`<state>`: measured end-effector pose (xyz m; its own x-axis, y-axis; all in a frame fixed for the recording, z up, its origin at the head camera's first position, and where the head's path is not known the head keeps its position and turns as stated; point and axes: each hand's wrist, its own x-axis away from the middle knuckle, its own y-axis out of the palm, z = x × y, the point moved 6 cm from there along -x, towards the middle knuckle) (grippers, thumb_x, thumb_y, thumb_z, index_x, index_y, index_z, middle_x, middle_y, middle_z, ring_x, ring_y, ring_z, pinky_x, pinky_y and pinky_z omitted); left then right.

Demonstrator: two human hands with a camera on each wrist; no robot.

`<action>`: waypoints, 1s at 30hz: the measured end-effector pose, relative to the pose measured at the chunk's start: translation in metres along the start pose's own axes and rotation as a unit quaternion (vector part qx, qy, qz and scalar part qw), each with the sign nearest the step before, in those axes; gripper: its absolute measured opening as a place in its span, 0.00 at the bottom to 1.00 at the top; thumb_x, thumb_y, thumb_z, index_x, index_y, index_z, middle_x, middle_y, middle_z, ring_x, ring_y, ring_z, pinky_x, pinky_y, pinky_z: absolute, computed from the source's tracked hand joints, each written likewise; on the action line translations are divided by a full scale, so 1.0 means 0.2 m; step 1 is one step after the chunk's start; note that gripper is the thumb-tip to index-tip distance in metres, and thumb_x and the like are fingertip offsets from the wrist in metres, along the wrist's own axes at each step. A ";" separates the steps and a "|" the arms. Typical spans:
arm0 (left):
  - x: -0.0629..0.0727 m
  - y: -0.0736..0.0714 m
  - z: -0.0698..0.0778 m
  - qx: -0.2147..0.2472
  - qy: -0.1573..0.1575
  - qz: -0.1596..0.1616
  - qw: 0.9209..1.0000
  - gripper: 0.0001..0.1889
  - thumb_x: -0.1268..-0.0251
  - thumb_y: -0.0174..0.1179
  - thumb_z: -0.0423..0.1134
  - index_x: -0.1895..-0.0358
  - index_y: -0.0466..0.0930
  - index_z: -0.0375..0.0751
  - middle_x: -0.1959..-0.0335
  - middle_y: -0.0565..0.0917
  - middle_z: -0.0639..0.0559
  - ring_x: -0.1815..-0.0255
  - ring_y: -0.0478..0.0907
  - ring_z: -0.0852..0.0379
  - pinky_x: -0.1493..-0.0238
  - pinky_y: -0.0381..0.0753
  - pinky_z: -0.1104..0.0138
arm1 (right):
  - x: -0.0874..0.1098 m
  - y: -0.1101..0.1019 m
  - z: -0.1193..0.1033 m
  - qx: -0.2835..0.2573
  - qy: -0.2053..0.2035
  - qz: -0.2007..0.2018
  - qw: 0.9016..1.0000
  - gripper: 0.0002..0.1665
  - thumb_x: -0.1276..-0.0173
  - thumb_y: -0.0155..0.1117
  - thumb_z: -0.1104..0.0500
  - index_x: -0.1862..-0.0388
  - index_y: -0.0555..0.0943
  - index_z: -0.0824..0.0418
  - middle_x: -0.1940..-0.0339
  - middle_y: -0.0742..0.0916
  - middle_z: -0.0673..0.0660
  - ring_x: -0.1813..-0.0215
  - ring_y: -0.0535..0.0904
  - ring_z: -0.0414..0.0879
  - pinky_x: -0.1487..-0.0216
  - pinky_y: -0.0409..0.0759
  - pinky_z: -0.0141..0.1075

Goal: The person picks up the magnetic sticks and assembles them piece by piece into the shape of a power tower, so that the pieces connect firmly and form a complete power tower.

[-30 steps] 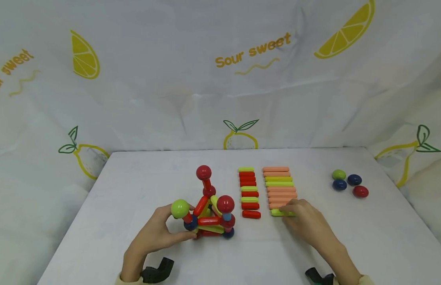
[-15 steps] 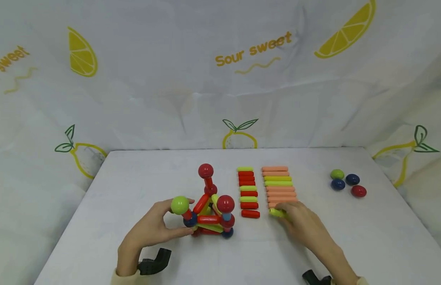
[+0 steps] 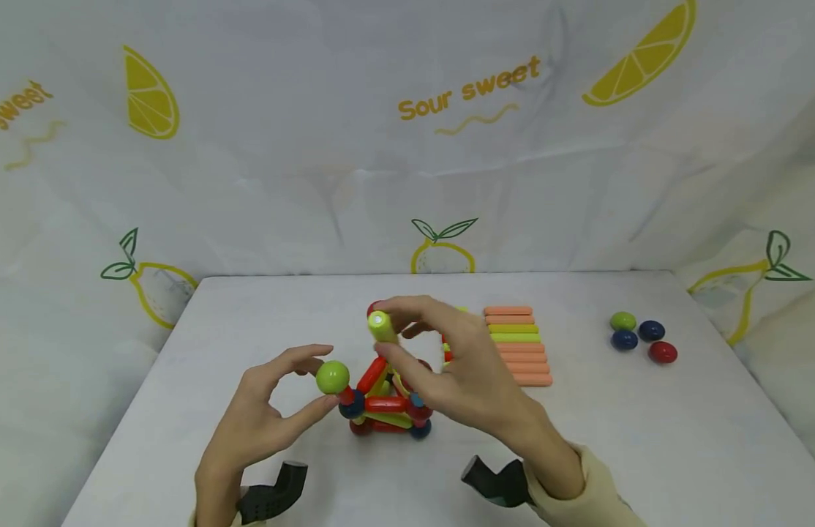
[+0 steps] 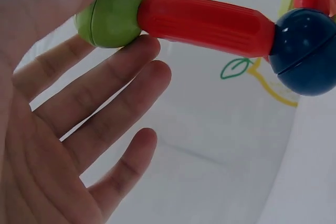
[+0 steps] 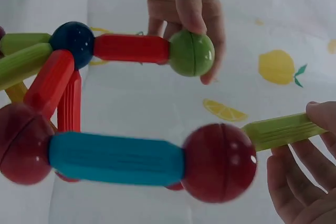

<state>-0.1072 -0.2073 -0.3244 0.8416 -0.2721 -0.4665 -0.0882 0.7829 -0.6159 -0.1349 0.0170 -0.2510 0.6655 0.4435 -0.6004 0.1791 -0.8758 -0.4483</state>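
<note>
A structure of coloured balls and magnetic rods stands on the table; a red rod (image 3: 386, 405) crosses its near side. My left hand (image 3: 269, 410) pinches the green ball (image 3: 332, 378) at its upper left corner between thumb and fingers. In the left wrist view, a red rod (image 4: 207, 24) joins that ball to a blue ball (image 4: 304, 51). My right hand (image 3: 463, 366) holds a yellow-green rod (image 3: 381, 326) by thumb and fingertips, raised over the structure. The right wrist view has this rod overlapping a red ball (image 5: 220, 162) on a blue rod (image 5: 116, 158). Right fingers partly hide the structure's upper balls.
Orange and yellow rods (image 3: 516, 348) lie in a column right of the structure. Shorter rods (image 3: 446, 356) beside them are mostly behind my right hand. Several loose balls (image 3: 651, 331) sit at the table's far right. A lemon-print cloth (image 3: 355, 146) hangs behind.
My right hand has lifted the yellow-green rod from the front of the column and carried it left over the structure. My left hand has shifted from the structure's side to the green ball.
</note>
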 end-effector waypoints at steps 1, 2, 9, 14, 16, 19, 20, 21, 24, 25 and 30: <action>0.00 0.00 0.00 0.001 0.003 0.000 1.000 0.31 0.51 0.78 0.31 0.40 0.81 0.50 0.59 0.89 0.63 0.57 0.82 0.66 0.52 0.80 0.69 | -0.02 0.04 0.00 -0.001 0.005 -0.022 1.000 0.23 0.35 0.72 0.65 0.42 0.81 0.60 0.57 0.90 0.51 0.57 0.84 0.38 0.52 0.85 0.32; 0.00 0.01 0.01 0.005 0.010 0.001 1.000 0.31 0.51 0.78 0.30 0.40 0.81 0.49 0.59 0.89 0.62 0.57 0.82 0.66 0.51 0.80 0.70 | -0.03 0.07 0.01 -0.002 0.012 -0.044 0.999 0.22 0.34 0.72 0.64 0.42 0.81 0.60 0.57 0.89 0.50 0.58 0.84 0.38 0.52 0.85 0.32; -0.01 0.02 0.02 0.019 0.018 -0.006 1.000 0.27 0.49 0.77 0.29 0.43 0.83 0.47 0.56 0.89 0.59 0.54 0.83 0.65 0.46 0.82 0.72 | 0.00 0.19 0.15 0.016 0.102 -0.176 0.979 0.16 0.33 0.71 0.61 0.47 0.80 0.57 0.64 0.90 0.50 0.60 0.84 0.36 0.56 0.84 0.29; -0.01 0.02 0.02 0.024 0.019 -0.006 1.000 0.25 0.49 0.76 0.29 0.45 0.83 0.43 0.57 0.89 0.58 0.55 0.83 0.65 0.46 0.81 0.73 | 0.03 0.21 0.19 0.029 0.122 -0.224 0.966 0.15 0.35 0.72 0.61 0.50 0.81 0.57 0.67 0.91 0.50 0.64 0.83 0.34 0.65 0.81 0.27; -0.01 0.02 0.03 0.024 0.025 -0.004 0.999 0.25 0.49 0.77 0.29 0.45 0.83 0.42 0.57 0.89 0.57 0.55 0.83 0.65 0.47 0.81 0.74 | 0.04 0.22 0.20 0.035 0.125 -0.236 0.963 0.15 0.36 0.72 0.62 0.51 0.81 0.57 0.68 0.91 0.50 0.68 0.81 0.32 0.72 0.76 0.25; -0.01 0.02 0.03 0.019 0.024 -0.001 1.000 0.26 0.49 0.77 0.29 0.44 0.83 0.44 0.57 0.89 0.58 0.55 0.83 0.65 0.47 0.80 0.74 | 0.05 0.23 0.20 0.053 0.133 -0.249 0.958 0.14 0.35 0.73 0.61 0.52 0.82 0.56 0.70 0.91 0.50 0.77 0.74 0.30 0.79 0.66 0.25; -0.01 0.02 0.03 0.017 0.022 -0.001 1.000 0.26 0.49 0.77 0.29 0.44 0.83 0.44 0.57 0.89 0.58 0.55 0.83 0.66 0.47 0.81 0.73 | 0.05 0.24 0.20 0.060 0.137 -0.253 0.956 0.14 0.35 0.73 0.61 0.52 0.83 0.56 0.72 0.90 0.49 0.79 0.71 0.30 0.80 0.63 0.26; -0.01 0.02 0.03 0.015 0.021 -0.001 1.000 0.26 0.49 0.77 0.29 0.44 0.83 0.45 0.56 0.89 0.58 0.55 0.83 0.66 0.47 0.81 0.72 | 0.06 0.24 0.20 0.067 0.139 -0.256 0.954 0.14 0.35 0.73 0.60 0.51 0.83 0.56 0.72 0.90 0.49 0.80 0.70 0.31 0.81 0.62 0.26; -0.02 0.03 0.03 0.010 0.026 -0.002 1.000 0.26 0.49 0.77 0.29 0.44 0.83 0.45 0.55 0.89 0.58 0.54 0.84 0.65 0.48 0.82 0.70 | 0.06 0.24 0.19 0.084 0.147 -0.257 0.952 0.15 0.35 0.74 0.59 0.50 0.85 0.55 0.73 0.90 0.49 0.78 0.72 0.31 0.80 0.65 0.27; -0.02 0.03 0.03 0.009 0.026 -0.002 1.000 0.26 0.49 0.77 0.29 0.44 0.83 0.44 0.55 0.90 0.57 0.54 0.84 0.65 0.48 0.82 0.70 | 0.06 0.24 0.19 0.087 0.148 -0.255 0.951 0.15 0.35 0.74 0.59 0.50 0.85 0.55 0.73 0.90 0.48 0.77 0.74 0.31 0.79 0.66 0.27; -0.02 0.04 0.04 0.000 0.028 0.000 1.000 0.27 0.49 0.77 0.30 0.43 0.83 0.46 0.55 0.90 0.57 0.54 0.84 0.65 0.48 0.82 0.69 | 0.06 0.25 0.18 0.108 0.142 -0.246 0.953 0.15 0.36 0.75 0.59 0.50 0.87 0.55 0.72 0.90 0.48 0.72 0.77 0.33 0.77 0.69 0.27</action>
<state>-0.1075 -0.1963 -0.3226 0.8104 -0.3031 -0.5015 -0.0885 0.7827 -0.6161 -0.1445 -0.0140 -0.3047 0.7144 0.6937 -0.0916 0.3872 -0.5010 -0.7740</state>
